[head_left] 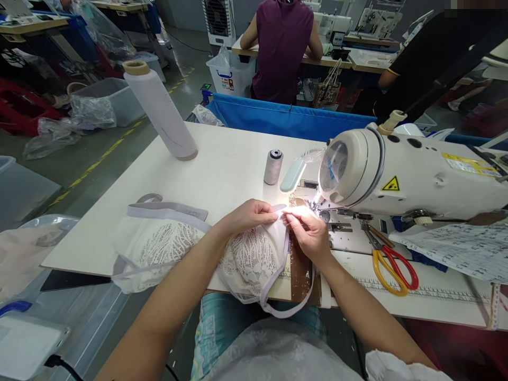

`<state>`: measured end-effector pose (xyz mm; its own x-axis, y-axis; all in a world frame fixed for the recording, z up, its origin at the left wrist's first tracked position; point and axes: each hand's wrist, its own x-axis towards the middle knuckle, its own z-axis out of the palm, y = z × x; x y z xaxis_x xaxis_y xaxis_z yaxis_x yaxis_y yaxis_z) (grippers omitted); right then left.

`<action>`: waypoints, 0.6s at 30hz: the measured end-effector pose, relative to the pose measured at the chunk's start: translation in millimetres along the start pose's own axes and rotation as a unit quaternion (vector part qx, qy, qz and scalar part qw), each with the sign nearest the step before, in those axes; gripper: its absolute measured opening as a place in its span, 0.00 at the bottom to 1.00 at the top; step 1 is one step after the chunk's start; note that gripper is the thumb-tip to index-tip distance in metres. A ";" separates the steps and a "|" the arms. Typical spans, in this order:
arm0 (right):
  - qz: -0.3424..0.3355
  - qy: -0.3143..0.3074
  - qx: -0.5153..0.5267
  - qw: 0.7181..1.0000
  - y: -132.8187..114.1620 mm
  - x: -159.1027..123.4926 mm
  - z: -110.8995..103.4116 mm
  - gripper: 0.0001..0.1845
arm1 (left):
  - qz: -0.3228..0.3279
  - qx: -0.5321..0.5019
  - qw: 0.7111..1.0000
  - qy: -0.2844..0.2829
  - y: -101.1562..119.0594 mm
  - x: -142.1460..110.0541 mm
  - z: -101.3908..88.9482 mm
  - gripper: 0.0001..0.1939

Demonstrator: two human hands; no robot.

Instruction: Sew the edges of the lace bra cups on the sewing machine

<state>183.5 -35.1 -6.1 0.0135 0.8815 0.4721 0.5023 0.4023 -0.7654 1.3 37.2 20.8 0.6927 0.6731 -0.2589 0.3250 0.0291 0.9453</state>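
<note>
A white lace garment piece [254, 259] with pale grey elastic edging lies on the table in front of me and hangs over its near edge. My left hand [248, 216] pinches the top edge of the piece. My right hand [311, 233] pinches the same edge from the right, just left of the needle area of the white sewing machine [397, 172]. The machine's lamp lights the fingers and the fabric between them.
A pile of similar lace pieces [159, 243] lies at the left. A tall white roll [161, 111] and a small grey thread spool [273, 166] stand on the table [222, 159]. Red-and-yellow scissors [391, 264] lie at the right. People sit beyond a blue bin [278, 119].
</note>
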 end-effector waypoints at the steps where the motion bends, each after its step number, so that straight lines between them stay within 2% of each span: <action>1: 0.000 0.001 -0.001 1.000 -0.1 -0.1 0.0 0.08 | -0.001 0.000 1.000 0.000 0.2 0.0 0.0 0.18; 18: 0.021 -0.003 0.007 1.000 -1.9 1.0 0.0 0.09 | 0.001 0.000 1.000 0.006 -0.2 0.5 0.8 0.18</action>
<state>182.6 -34.9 -4.1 0.0291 0.8987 0.4377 0.4901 0.3688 -0.7898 2.1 37.0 20.4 0.6856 0.6816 -0.2557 0.3246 0.0281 0.9454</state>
